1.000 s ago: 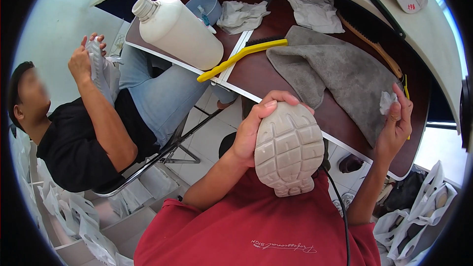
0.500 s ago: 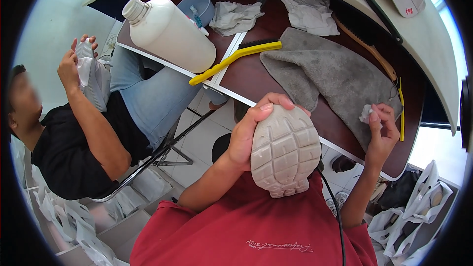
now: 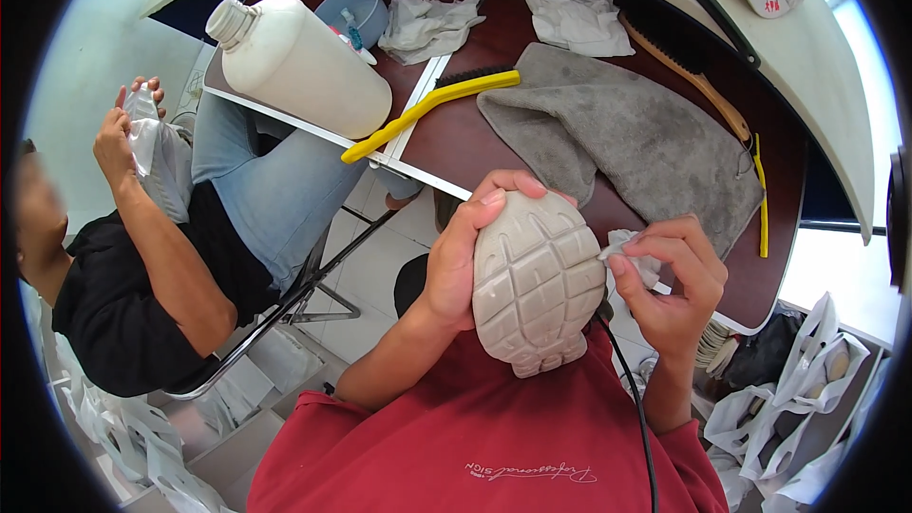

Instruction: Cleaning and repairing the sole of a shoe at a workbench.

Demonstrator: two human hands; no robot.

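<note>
My left hand (image 3: pixel 458 261) is wrapped round the far left side of a shoe (image 3: pixel 537 280), fingers over its end. The beige sole, cut into raised blocks, faces up at me; the upper is hidden beneath. At the shoe's right edge, my right hand (image 3: pixel 674 275) pinches a crumpled white wipe (image 3: pixel 631 252) between thumb and fingers. The wipe reaches the sole's side; whether it presses on it I cannot tell. Beyond the shoe, a grey cloth (image 3: pixel 622 123) lies creased on the dark red table (image 3: pixel 456 138).
A yellow-handled brush (image 3: pixel 432 112) lies beside a large white bottle (image 3: pixel 309 66). Farther back are blue bowls (image 3: pixel 353 14) and white cloths (image 3: pixel 429 28). A wooden-handled brush (image 3: pixel 686 71) lies at right. On the left, a seated person (image 3: pixel 142 294) holds a pale shoe. White bags (image 3: pixel 788 399) stand lower right.
My right hand has come left and inward with the wipe, from over the grey cloth to the shoe's edge. The left hand keeps its hold; the whole view has shifted slightly.
</note>
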